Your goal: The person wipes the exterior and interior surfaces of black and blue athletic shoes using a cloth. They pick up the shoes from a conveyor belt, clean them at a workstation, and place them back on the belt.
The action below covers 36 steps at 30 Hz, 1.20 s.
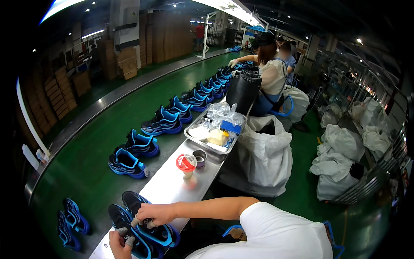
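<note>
A: Where's the pair?
B: 7 o'clock in view, at the metal ledge (164,187): outer shoe (138,242) & inner shoe (158,233), blk w/ blue trim, side by side, toes approx 11.

A: L hand?
B: Left hand (118,245) is at the outer shoe's side; thumb + finger in gray covers (122,231), bent, tips by the lacing. Can't tell if they're clamped on anything.

A: R?
B: Right hand (156,214) comes over the inner shoe from 3, fingers curled down, tips near the lacing. Grip's hidden, can't tell.

A: Nearby?
B: From the pair: red-lidded cup (187,165) at 1, small metal cup (200,159) just beside it; tray (206,145) w/ plastic bags beyond, same dir. Shoe row (163,122) on green surface (99,134), 12 to 1. 2nd pair (71,222) at 9. White sack (269,159) at 2.

A: Others?
B: Co-worker (271,77), 1 o'clock in view, gloved hand by the row.
</note>
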Motion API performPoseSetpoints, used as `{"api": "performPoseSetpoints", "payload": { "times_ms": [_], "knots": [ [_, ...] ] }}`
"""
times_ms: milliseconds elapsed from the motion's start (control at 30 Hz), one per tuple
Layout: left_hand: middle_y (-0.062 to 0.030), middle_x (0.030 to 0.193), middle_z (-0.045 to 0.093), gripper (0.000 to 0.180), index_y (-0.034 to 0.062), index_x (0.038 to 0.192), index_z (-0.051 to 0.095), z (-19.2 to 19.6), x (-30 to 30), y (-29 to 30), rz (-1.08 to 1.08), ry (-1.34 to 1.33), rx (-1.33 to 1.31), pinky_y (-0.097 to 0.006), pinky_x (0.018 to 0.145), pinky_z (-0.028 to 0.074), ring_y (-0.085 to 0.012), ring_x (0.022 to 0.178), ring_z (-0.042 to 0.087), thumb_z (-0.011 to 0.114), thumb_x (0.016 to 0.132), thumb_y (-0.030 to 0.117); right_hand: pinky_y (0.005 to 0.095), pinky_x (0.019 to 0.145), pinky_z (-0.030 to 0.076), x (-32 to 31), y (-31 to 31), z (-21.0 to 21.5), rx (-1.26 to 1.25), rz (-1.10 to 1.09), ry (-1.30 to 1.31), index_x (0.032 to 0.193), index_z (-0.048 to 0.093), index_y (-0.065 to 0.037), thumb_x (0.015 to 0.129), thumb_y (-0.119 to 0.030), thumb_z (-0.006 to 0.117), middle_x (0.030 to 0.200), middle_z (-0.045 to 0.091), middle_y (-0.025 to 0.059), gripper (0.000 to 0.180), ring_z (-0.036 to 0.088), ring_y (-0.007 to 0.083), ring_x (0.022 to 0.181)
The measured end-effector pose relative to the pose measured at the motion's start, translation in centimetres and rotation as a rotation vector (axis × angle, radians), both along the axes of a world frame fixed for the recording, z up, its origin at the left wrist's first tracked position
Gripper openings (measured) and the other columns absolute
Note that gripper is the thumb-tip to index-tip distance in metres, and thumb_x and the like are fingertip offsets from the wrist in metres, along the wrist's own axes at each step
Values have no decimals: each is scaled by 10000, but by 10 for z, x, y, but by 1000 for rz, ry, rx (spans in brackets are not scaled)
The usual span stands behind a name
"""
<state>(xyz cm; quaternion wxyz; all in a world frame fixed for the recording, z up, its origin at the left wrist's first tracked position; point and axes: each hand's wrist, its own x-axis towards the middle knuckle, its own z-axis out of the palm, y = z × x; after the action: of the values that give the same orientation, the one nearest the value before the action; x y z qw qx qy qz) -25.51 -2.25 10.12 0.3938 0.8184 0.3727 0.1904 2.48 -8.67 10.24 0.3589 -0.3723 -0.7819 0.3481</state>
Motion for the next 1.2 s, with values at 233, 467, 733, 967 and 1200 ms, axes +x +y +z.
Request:
{"api": "performPoseSetpoints", "payload": {
  "times_ms": [233,467,733,967,1200],
  "knots": [
    [-78,1178,587,383,16,1218,617,7,5,-3,2,-126,-120,-268,855,503,-162,998,607,728,851,22,375,878,432,-4,-4,-8,40,-146,54,1200,642,-88,761,-5,708,981,513,95,451,516,287,981],
    [-34,957,606,451,-20,1098,591,19,15,-7,124,-21,31,-224,719,485,-100,839,570,703,663,-52,372,847,450,-8,-10,-2,60,-151,-87,1193,633,-88,774,-25,714,963,501,102,431,540,290,953],
    [-61,999,561,457,32,1144,642,19,9,-20,78,-111,2,-268,723,458,-159,835,549,778,708,42,400,934,460,-3,7,-10,80,-14,40,1223,653,-107,721,-28,716,1016,599,145,512,551,341,1054],
    [-111,1029,609,410,46,1216,635,22,16,-8,-42,-109,-93,-327,841,481,-238,927,600,685,809,46,358,781,478,1,-7,13,-28,-205,-27,1257,638,-150,788,-114,754,935,543,79,485,543,251,874],
    [-31,903,530,433,31,1149,644,20,23,-29,198,-34,210,-266,719,423,-145,776,478,781,742,82,308,726,455,-7,-12,-2,76,-284,-149,1259,655,-148,776,-71,770,907,553,47,502,537,173,808]
  ]
}}
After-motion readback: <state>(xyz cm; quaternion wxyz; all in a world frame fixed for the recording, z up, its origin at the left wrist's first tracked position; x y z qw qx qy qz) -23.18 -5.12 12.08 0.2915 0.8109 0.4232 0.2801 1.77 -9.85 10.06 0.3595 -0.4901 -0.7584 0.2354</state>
